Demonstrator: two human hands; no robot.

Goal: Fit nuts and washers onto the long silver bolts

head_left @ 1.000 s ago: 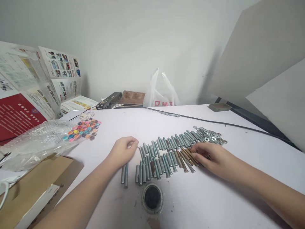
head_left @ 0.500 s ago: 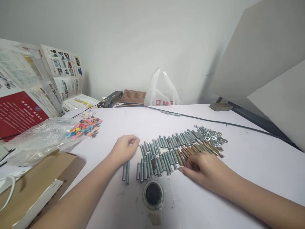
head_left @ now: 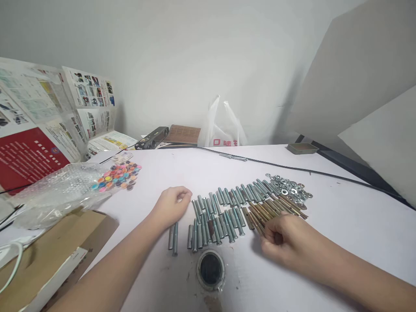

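Observation:
Several silver metal sleeves (head_left: 224, 212) lie in rows on the white table (head_left: 338, 216), with brass-coloured bolts (head_left: 269, 208) to their right and a heap of washers (head_left: 289, 186) beyond. My right hand (head_left: 286, 242) rests at the near end of the brass bolts, fingers curled in a pinch on one of them. My left hand (head_left: 170, 206) lies on the table just left of the sleeves, fingers loosely curled under; whether it holds anything I cannot make out. Two sleeves (head_left: 173, 237) lie apart below it.
A round cable hole (head_left: 210, 269) sits near the front edge. At the left are a cardboard box (head_left: 48, 255), bubble wrap (head_left: 55, 195), coloured discs (head_left: 118, 175) and brochures (head_left: 32, 125). A black cable (head_left: 292, 167) crosses the back, by a plastic bag (head_left: 222, 128) and a small tray (head_left: 302, 148).
My right hand has slid from the far end of the brass bolts toward me and curled shut at their near end. The left hand has stayed put.

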